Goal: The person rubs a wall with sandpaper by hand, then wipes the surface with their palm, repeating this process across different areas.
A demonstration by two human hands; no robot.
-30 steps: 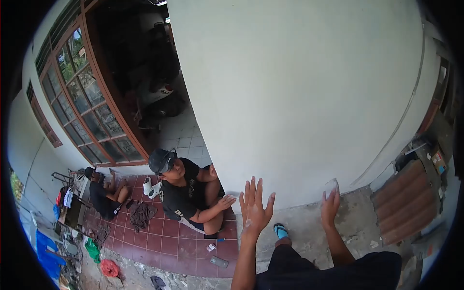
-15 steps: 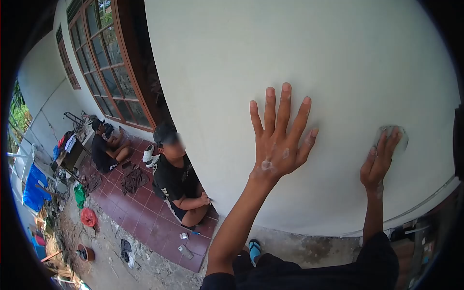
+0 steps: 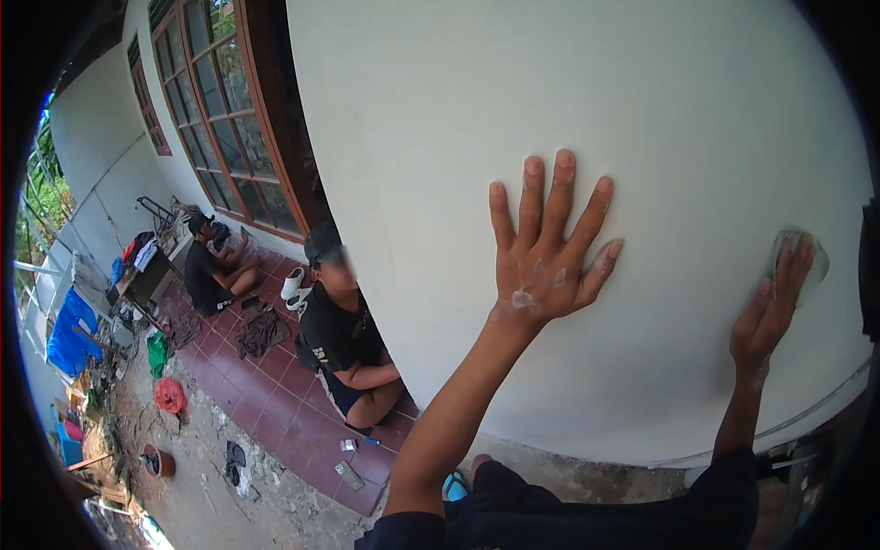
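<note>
As the left hand [image 3: 544,266] rests spread and empty on the pale wall [image 3: 642,101], here's the right hand [image 3: 766,316], fingers together over a grey sheet [image 3: 816,273] against that wall, whether clamped I can't tell; even, flat pressure should serve best.

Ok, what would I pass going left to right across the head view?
Blue tarp, red plastic bag, crumpled dark cloth, smartphone, light-blue flip-flop, left hand, right hand with fingers over a thin grey sheet.
</note>
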